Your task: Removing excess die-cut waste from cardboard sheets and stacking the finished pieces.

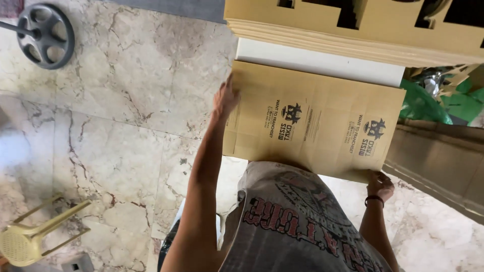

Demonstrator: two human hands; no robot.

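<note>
Flattened brown cardboard box (312,121) is held level before the torso, just below a stack of similar cardboard sheets (353,30), with the left hand (225,98) spread flat against its left edge and the right hand (379,185) pinching its lower right corner, above the marble floor (116,116).

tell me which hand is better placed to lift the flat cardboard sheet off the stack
Left hand, probably: it lies on the cardboard sheet at its far edge, arm stretched out. The right hand only pinches the near corner.
</note>
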